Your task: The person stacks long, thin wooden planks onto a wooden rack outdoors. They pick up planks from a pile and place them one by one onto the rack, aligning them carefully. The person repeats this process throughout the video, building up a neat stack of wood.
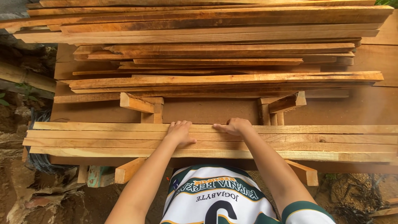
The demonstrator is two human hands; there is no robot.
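Left hand (180, 132) lies flat and right hand (234, 125) curls its fingers over the far edge of long, stiff, rough-sawn slats (315, 141), likely light, best gripped mid-length

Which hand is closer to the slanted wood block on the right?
The right hand is closer. It rests on the near planks, just below and left of the slanted block. The left hand lies farther left.
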